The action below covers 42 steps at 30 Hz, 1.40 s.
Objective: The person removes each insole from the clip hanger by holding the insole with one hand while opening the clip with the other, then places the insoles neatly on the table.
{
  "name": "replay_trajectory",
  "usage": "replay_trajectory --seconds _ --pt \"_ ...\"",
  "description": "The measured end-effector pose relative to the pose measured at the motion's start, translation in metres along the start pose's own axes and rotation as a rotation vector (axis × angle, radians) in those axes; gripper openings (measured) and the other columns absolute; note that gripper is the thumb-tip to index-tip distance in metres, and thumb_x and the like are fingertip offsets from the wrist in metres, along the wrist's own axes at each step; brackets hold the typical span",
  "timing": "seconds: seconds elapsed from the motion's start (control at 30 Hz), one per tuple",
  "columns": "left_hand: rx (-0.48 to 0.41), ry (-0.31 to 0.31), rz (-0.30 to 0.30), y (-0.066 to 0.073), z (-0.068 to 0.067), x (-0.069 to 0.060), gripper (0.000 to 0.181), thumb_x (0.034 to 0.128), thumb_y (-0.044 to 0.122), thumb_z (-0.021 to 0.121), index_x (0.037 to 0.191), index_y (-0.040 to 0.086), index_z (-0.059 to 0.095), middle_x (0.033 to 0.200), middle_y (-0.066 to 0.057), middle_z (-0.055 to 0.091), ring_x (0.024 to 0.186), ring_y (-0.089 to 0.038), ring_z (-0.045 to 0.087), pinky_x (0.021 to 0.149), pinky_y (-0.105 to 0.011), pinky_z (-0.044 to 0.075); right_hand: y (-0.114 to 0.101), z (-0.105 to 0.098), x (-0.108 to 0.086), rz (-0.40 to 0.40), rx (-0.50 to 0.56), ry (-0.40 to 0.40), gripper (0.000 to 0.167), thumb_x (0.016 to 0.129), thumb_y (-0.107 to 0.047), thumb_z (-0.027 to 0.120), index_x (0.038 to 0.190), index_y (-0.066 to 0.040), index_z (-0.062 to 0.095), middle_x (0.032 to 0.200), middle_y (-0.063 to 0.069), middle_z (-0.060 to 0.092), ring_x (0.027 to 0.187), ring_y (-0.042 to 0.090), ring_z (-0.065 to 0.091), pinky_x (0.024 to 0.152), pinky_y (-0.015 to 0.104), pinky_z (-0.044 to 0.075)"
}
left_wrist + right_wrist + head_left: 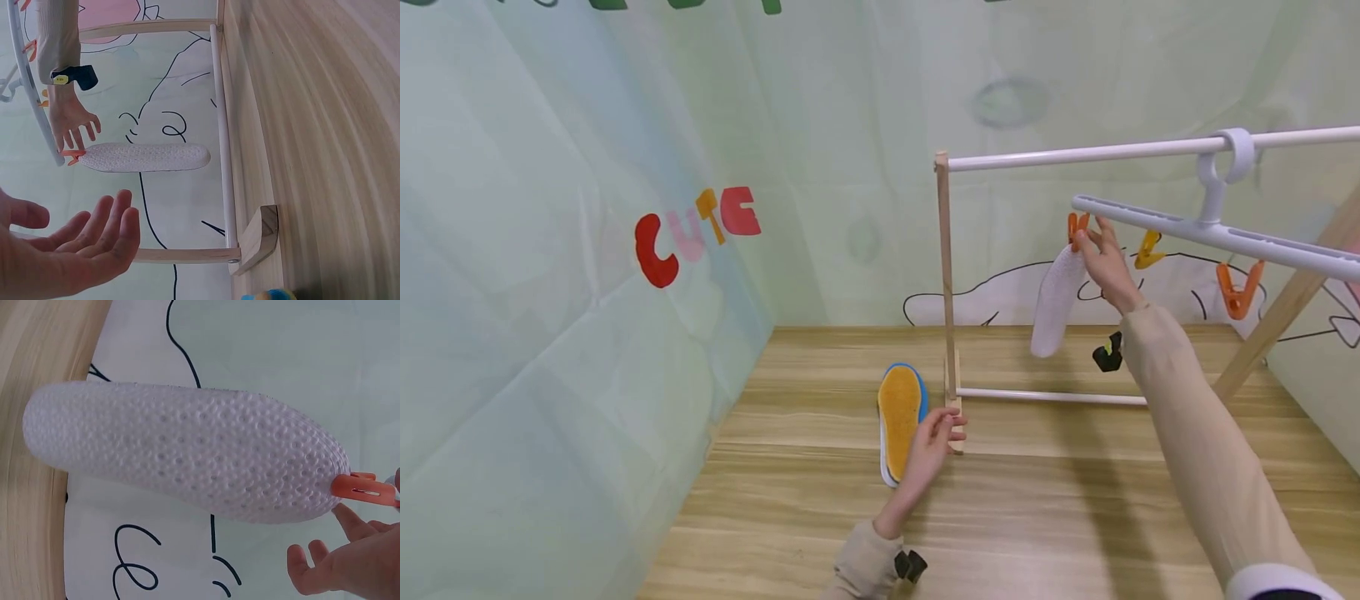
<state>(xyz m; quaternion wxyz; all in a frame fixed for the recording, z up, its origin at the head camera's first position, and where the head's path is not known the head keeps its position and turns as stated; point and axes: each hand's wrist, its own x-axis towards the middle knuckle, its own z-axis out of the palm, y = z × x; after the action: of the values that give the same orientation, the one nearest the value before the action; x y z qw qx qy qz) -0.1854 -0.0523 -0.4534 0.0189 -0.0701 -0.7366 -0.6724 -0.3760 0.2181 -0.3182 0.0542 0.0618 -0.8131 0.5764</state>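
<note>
A white dimpled insole [187, 450] hangs by an orange clothespin [361, 489] from the left end of a pale hanger [1150, 221]. At that clothespin is my right hand [1105, 262]. In the right wrist view, its index finger reaches the insole's edge beside the pin, the other fingers loosely bent, and only a sliver of thumb shows. My left hand [928, 446] is held low by the rack's left foot, palm up in the left wrist view, fingers relaxed and holding nothing. Beside it on the floor lies an orange insole [898, 408] with blue and white edges.
A rack of wooden posts [946, 275] and a white rod [1075, 157] bears the hanger by its hook. A yellow clothespin [1148, 250] and another orange clothespin [1238, 290] hang from it. Printed cloth [587, 333] walls surround the wood-grain floor [760, 500].
</note>
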Motion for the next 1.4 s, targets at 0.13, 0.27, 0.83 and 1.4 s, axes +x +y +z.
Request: replay_trajectory --seconds 0.13,0.27,0.83,1.4 --pt "-0.012 0.0 -0.002 -0.002 -0.001 0.001 0.027 0.095 0.009 0.037 0.111 -0.01 0.049 0.106 -0.033 0.057 0.087 -0.044 0.059 0.058 -0.02 0.048 -0.003 -0.001 0.003 -0.006 -0.037 0.003 0.064 0.094 -0.044 0.027 0.144 -0.018 -0.003 0.149 0.02 0.007 0.136 0.034 0.012 0.108 0.051 0.017" --pt "0.002 -0.012 0.0 -0.003 0.0 0.001 0.028 0.0951 0.01 0.038 0.111 -0.009 0.05 0.105 -0.031 0.058 0.088 -0.044 0.059 0.058 -0.017 0.045 -0.004 -0.002 0.004 0.012 -0.062 0.008 0.064 0.093 -0.043 0.03 0.144 -0.014 0.004 0.147 0.022 0.014 0.135 0.035 0.016 0.108 0.051 0.019" --pt "0.014 -0.028 0.015 0.001 0.004 -0.002 0.025 0.0946 0.006 0.036 0.108 -0.01 0.051 0.103 -0.033 0.058 0.087 -0.047 0.058 0.057 -0.015 0.043 0.001 0.005 0.004 -0.034 -0.09 -0.012 0.065 0.093 -0.045 0.031 0.142 -0.004 0.015 0.141 0.026 0.026 0.13 0.039 0.025 0.106 0.052 0.022" --pt "0.033 -0.05 0.009 0.025 0.012 -0.007 0.025 0.0935 0.001 0.035 0.108 -0.011 0.051 0.104 -0.033 0.058 0.089 -0.047 0.057 0.056 -0.015 0.04 -0.006 0.012 -0.002 -0.085 -0.069 -0.026 0.058 0.089 -0.045 0.042 0.133 -0.008 0.039 0.133 0.016 0.04 0.126 0.032 0.034 0.104 0.052 0.025"
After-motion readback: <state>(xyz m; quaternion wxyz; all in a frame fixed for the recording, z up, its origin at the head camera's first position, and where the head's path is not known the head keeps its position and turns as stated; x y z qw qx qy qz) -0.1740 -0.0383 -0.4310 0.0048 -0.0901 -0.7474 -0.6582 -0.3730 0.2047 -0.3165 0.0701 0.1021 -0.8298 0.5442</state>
